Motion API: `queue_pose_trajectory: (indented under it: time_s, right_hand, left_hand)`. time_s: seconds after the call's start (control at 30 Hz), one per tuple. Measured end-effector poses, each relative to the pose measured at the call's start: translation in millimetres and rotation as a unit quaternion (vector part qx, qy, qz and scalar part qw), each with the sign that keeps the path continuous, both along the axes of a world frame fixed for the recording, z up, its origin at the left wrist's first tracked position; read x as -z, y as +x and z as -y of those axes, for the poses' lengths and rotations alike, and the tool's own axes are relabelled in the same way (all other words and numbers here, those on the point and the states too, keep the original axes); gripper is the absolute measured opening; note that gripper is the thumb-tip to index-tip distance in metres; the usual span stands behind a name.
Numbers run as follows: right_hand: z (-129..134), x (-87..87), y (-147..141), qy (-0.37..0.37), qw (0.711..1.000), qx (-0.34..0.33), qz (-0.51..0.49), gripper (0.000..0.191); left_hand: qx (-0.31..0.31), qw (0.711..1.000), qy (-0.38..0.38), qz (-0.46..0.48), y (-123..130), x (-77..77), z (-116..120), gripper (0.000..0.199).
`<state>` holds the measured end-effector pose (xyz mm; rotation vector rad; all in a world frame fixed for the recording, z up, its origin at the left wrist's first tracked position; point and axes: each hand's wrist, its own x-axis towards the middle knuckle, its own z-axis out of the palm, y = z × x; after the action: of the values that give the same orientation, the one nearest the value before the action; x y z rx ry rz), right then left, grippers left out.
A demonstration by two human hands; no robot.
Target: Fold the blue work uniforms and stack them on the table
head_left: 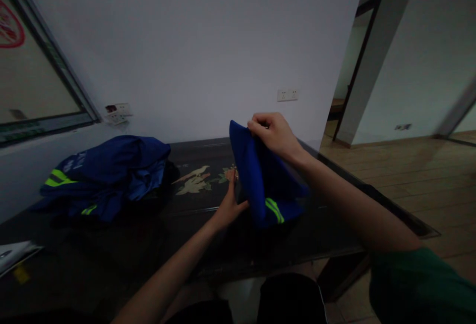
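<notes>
A folded blue garment (248, 178) with a yellow-green reflective stripe stands partly raised above the dark table (219, 244). My right hand (273, 133) is closed in a pinch on its top edge and holds it up. Beside its left side, my left hand (228, 209) is open, with the thumb apart from the fingers. The left thumb reaches the cloth's edge; whether it presses on it I cannot tell. Part of the left fingers is hard to make out against the table's bird and flower picture (195, 180).
A crumpled pile of blue clothing (115, 170) with reflective stripes and white lettering lies on the table's left. White papers (17, 254) are at the near left edge. Behind the table rises a white wall with sockets (287, 95). Wooden floor (409, 175) extends to the right.
</notes>
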<state>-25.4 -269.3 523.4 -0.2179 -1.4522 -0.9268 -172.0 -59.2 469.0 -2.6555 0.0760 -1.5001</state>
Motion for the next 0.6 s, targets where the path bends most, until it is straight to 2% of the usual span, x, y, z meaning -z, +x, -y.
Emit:
queue_pose_trajectory:
  time_s: [0.03, 0.1, 0.17, 0.23, 0.33, 0.4, 0.47, 0.6]
  right_hand:
    - [3.5, 5.5, -8.1, 0.011, 0.999, -0.035, 0.008, 0.032]
    - [-4.9, 12.9, -20.3, 0.002, 0.995, -0.101, 0.010, 0.031]
    - [-33.0, 17.9, -29.8, -0.043, 0.988, -0.149, -0.006, 0.030]
    - [-73.0, 23.9, -38.9, -0.095, 0.980, -0.171, -0.030, 0.030]
    - [-127.8, 39.0, -49.1, -0.136, 0.976, -0.169, -0.035, 0.031]
    - [-147.1, 53.0, -49.1, -0.147, 0.978, -0.148, -0.007, 0.026]
    - [-151.4, 68.4, -41.4, -0.154, 0.981, -0.115, 0.038, 0.028]
    - [-146.6, 95.4, -14.6, -0.166, 0.979, -0.047, 0.107, 0.047]
  left_hand:
    - [0.015, 1.000, 0.002, 0.008, 0.7, 2.2, 3.4, 0.114]
    - [0.044, 0.999, -0.008, 0.027, 0.1, 10.3, 8.1, 0.102]
    - [0.066, 0.996, -0.036, 0.056, -1.9, 20.8, 6.1, 0.084]
    - [0.065, 0.991, -0.072, 0.091, -5.3, 29.3, -3.7, 0.073]
    - [0.036, 0.981, -0.130, 0.141, -16.3, 34.2, -21.9, 0.067]
    - [0.026, 0.971, -0.160, 0.178, -29.1, 36.3, -26.6, 0.066]
    - [0.029, 0.961, -0.169, 0.215, -44.1, 42.0, -22.8, 0.066]
    - [0.033, 0.962, -0.132, 0.236, -64.2, 64.7, -7.7, 0.072]
